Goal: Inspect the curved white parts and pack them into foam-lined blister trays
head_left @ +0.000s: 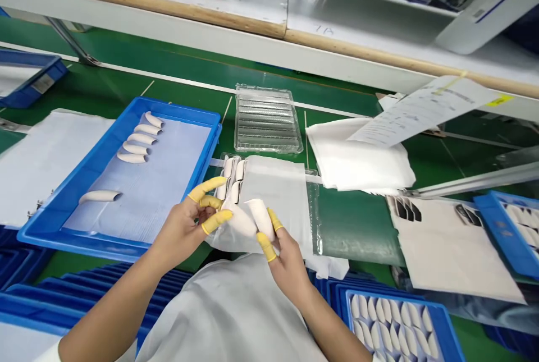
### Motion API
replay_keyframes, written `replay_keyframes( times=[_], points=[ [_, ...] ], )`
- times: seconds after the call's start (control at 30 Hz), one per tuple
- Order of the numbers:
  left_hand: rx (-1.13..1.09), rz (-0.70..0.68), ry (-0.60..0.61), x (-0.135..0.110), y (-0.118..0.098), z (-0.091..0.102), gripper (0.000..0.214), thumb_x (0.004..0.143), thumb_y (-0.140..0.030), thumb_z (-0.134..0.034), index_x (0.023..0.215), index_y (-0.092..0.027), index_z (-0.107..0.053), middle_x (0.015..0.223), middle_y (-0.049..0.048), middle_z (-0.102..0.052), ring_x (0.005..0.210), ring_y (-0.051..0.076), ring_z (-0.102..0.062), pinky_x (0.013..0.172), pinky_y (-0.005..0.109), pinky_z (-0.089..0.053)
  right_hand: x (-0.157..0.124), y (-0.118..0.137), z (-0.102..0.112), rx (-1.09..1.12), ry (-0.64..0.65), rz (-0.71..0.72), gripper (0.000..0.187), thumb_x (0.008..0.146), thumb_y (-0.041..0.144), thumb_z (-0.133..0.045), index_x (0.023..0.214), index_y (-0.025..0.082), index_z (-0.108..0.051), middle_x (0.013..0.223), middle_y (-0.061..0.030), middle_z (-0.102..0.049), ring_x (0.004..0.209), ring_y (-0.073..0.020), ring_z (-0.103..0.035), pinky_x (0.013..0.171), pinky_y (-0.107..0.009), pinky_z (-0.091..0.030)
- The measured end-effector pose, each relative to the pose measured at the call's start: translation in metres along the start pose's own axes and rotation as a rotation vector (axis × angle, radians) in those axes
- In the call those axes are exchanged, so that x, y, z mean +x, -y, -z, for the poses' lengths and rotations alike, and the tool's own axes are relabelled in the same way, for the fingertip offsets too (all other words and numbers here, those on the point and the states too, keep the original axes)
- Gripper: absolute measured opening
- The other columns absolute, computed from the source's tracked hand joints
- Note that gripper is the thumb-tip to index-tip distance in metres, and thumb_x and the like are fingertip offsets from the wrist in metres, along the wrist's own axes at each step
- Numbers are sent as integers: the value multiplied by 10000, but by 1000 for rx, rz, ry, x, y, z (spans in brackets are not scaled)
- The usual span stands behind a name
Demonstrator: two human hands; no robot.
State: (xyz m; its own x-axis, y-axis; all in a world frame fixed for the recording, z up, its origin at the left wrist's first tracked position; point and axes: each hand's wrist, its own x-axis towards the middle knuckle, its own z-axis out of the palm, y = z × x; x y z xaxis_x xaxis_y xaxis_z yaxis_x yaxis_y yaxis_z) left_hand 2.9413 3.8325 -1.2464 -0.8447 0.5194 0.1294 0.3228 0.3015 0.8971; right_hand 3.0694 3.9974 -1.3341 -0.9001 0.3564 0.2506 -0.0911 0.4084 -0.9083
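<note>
My left hand (182, 234), with yellow finger cots, pinches a cream curved shell piece (239, 220) by its upper left end. Between the thumb and finger of my right hand (290, 261) is a second cream curved piece (260, 217), held against or close beside the first. Below both hands lies a clear plastic tray (315, 221), largely covered by a thin white sheet (278, 182). Several similar pieces (240, 170) stand in its left end, partly hidden by my left fingers.
At left, a blue tray (138, 105) holds several cream pieces on a white liner. An empty-looking clear blister tray (268, 120) lies behind my hands. White sheets (357, 163) and a hanging paper (421, 106) are at right. A filled blue tray (452, 325) sits lower right.
</note>
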Motion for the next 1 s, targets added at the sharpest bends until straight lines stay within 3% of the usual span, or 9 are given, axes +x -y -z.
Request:
replay_keyframes(
  times=[0.07, 0.13, 0.27, 0.5, 0.73, 0.83, 1.0],
  points=[
    [-164, 55, 10, -4, 0, -3, 437, 725, -364, -771, 1148, -285, -691, 771, -8, -673, 656, 130, -571, 613, 241, -494, -8, 6, 4, 413, 129, -211, 513, 976, 504, -495, 1414, 239, -490, 1282, -121, -636, 1168, -263, -643, 982, -450, -550],
    [-305, 112, 54, -8, 0, -7, 383, 737, -403, -778, 1081, -248, -709, 733, -10, -647, 618, 104, -541, 566, 212, -468, -14, 14, 7, 771, 254, -390, 512, 926, 551, -573, 1333, 241, -556, 1279, -102, -648, 1143, -247, -665, 984, -430, -549],
    [-446, 191, 178, -13, -2, -18, 372, 763, -497, -756, 956, -179, -734, 533, -57, -491, 482, 58, -400, 453, 174, -362, -23, 27, 11, 1090, 313, -557, 513, 817, 547, -729, 1217, 239, -633, 1303, -93, -647, 1131, -233, -673, 1010, -405, -524],
    [-505, 179, 186, -20, -6, -39, 332, 777, -481, -757, 949, -199, -730, 556, -63, -538, 501, 46, -464, 513, 161, -428, -30, 33, 8, 1050, 311, -501, 507, 770, 530, -781, 1182, 260, -662, 1156, -63, -711, 982, -188, -716, 894, -328, -551],
    [-447, 146, 186, -26, -7, -40, 249, 833, -428, -713, 976, -225, -732, 587, -57, -573, 544, 62, -521, 540, 161, -472, -33, 36, 3, 996, 279, -441, 544, 778, 537, -769, 1214, 242, -632, 1218, -94, -690, 887, -180, -730, 833, -320, -550],
    [-376, 95, 127, -28, -11, -40, 229, 820, -367, -735, 1011, -240, -734, 668, -43, -641, 573, 67, -548, 544, 163, -480, -33, 38, 2, 977, 278, -421, 548, 776, 541, -766, 1211, 231, -643, 1194, -88, -696, 865, -177, -724, 851, -340, -550],
    [-207, -49, 11, -24, -18, -40, 156, 775, -320, -772, 895, -220, -764, 861, 2, -736, 733, 101, -629, 663, 187, -519, -31, 40, 0, 913, 233, -362, 533, 768, 515, -780, 1195, 217, -666, 1140, -76, -706, 945, -196, -699, 915, -380, -550]
  ],
)
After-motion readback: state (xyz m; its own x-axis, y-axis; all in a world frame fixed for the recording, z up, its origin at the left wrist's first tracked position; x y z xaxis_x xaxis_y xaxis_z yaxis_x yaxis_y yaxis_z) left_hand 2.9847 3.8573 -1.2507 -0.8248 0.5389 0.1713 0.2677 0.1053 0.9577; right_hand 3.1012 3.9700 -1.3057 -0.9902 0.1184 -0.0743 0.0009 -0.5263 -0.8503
